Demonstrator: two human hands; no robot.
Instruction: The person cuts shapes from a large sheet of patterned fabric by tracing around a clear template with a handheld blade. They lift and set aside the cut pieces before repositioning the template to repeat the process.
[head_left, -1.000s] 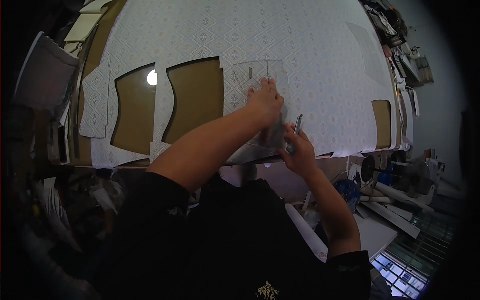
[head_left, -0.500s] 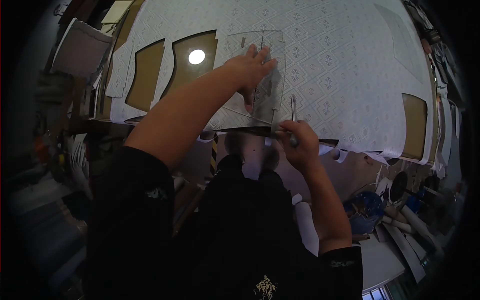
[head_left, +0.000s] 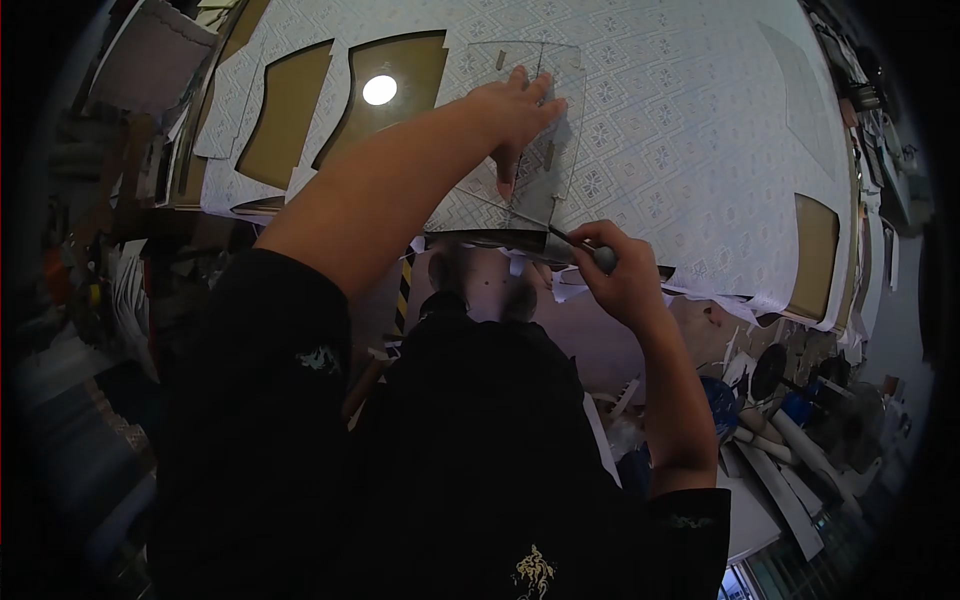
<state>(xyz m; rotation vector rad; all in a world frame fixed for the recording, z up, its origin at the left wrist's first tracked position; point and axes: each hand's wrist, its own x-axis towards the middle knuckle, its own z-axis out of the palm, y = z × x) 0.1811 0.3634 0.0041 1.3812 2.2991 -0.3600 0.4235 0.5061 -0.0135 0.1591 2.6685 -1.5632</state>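
My left hand lies with its fingers spread on a clear template, pressing it against the pale patterned fabric. The template has dark lines and small slots. In my right hand is a slim metal tool with a rounded grey end; its exact kind is hard to make out. Its thin tip points left, at the template's lower right corner by the table's near edge. The fingers of that hand are closed round it.
Left of the template, curved openings in the fabric show the brown tabletop; another cut-out is at the right. A second clear template lies at far right. Rolls and scraps litter the floor at lower right.
The tool has swung from pointing away from me to pointing left, its tip now by the template's lower corner. My left hand stays on the template. The whole view has shifted slightly.
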